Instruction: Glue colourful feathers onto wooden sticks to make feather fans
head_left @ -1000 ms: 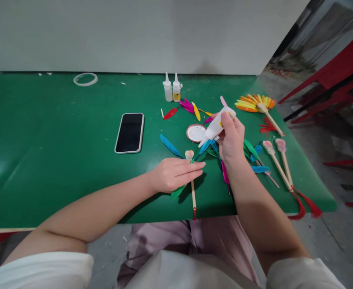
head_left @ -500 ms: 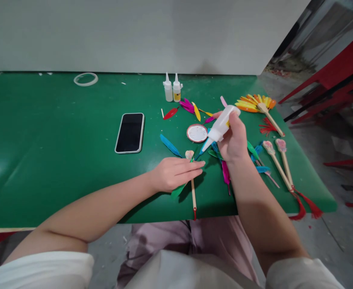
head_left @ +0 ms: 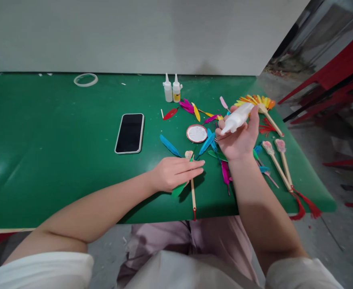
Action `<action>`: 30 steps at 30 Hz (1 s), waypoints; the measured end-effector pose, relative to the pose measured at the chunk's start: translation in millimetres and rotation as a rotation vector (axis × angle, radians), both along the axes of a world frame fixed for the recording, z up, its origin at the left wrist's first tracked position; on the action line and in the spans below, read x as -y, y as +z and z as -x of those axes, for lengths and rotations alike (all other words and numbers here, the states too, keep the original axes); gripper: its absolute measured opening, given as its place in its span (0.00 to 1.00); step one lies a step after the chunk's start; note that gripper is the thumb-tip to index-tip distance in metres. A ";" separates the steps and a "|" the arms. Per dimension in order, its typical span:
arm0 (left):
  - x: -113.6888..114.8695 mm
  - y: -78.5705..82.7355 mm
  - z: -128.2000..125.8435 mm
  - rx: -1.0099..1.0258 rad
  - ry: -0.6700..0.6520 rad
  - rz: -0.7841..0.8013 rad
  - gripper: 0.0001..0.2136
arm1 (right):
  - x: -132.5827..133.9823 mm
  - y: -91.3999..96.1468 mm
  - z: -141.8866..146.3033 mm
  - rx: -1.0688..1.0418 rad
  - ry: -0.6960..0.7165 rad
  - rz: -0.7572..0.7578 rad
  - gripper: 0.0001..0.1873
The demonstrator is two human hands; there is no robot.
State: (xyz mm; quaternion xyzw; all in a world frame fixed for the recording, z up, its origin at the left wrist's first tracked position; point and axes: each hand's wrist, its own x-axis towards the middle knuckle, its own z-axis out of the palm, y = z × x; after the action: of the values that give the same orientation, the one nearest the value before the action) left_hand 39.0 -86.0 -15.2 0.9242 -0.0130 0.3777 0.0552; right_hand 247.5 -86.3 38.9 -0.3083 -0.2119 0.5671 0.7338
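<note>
My left hand (head_left: 176,173) lies flat on the green table (head_left: 52,160), fingers stretched over a wooden stick (head_left: 192,192) and a green feather (head_left: 178,190), pressing them down. The stick's round pale head (head_left: 189,154) shows just past my fingertips. My right hand (head_left: 238,138) is raised above the table and closed round a white glue bottle (head_left: 238,117), which lies nearly level with its nozzle pointing left. Below it sit a round white lid with a red rim (head_left: 196,133) and loose blue, green and magenta feathers (head_left: 207,142).
A black phone (head_left: 129,133) lies left of centre. Two small glue bottles (head_left: 172,89) stand at the back, a clear ring (head_left: 85,79) far left. A finished orange-yellow feather fan (head_left: 256,103) and two sticks with red tassels (head_left: 280,164) lie near the right edge. Red furniture stands beyond.
My right hand has lifted the glue bottle up and to the right, away from the stick head, tipping it from nozzle-down to nearly level. My left hand has stayed put.
</note>
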 end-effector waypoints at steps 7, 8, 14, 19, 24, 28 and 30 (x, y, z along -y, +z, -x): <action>-0.8 9.0 1.9 -0.012 -0.047 -0.014 0.17 | -2.6 -1.5 1.0 0.066 -0.038 0.045 0.21; -1.0 9.9 1.9 -0.016 -0.058 -0.052 0.17 | -2.9 -2.9 2.0 0.110 -0.049 0.051 0.21; -1.1 15.3 0.2 -0.037 -0.061 -0.178 0.17 | -3.2 -12.3 9.1 0.512 -0.226 -0.056 0.18; -0.4 15.2 -0.4 -0.043 -0.079 -0.179 0.17 | -1.2 -13.7 11.1 0.692 -0.217 -0.043 0.20; -1.3 13.3 0.1 -0.059 -0.069 -0.178 0.17 | 0.1 -13.2 13.0 0.686 -0.147 -0.037 0.19; -1.1 13.4 0.4 -0.059 -0.056 -0.171 0.16 | -0.1 -12.2 12.9 0.661 -0.114 -0.029 0.20; -0.8 13.1 0.4 -0.062 -0.057 -0.172 0.16 | -0.4 -12.0 12.5 0.635 -0.138 -0.028 0.20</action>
State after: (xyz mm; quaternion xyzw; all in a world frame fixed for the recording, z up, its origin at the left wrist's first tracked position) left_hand 38.5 -85.2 -2.1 0.9360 -0.0697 0.3449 -0.0132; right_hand 235.0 -85.9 26.8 -0.4733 -0.4165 0.3886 0.6720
